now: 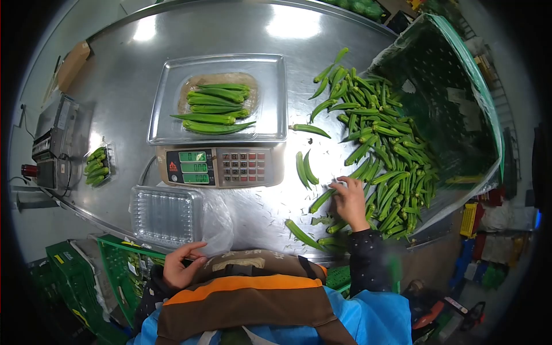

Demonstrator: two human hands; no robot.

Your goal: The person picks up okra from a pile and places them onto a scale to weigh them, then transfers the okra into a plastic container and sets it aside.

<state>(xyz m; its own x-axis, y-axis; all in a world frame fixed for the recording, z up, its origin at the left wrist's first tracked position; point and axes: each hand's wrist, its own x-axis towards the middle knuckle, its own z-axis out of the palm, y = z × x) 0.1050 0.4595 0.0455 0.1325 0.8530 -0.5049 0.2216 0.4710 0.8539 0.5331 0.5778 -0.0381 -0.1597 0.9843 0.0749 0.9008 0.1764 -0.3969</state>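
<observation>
"Brown-and-orange clothing (241,313) lies nearest. What about the hands?"

"The left hand (181,267) is loosely spread near the clear plastic trays (164,215). The right hand (349,204) curls at the edge of the okra pile (397,164); whether its fingertips pinch a pod, one cannot tell."

"And farther out?"

"More okra (217,109) rests on the scale (276,164); a green crate (431,95) stands beside the pile."

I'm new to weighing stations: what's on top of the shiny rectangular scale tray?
On the shiny rectangular scale tray lie long green okra pods, side by side, over a brownish rounded patch. Whatever is directly beneath the pods is hidden.
</observation>
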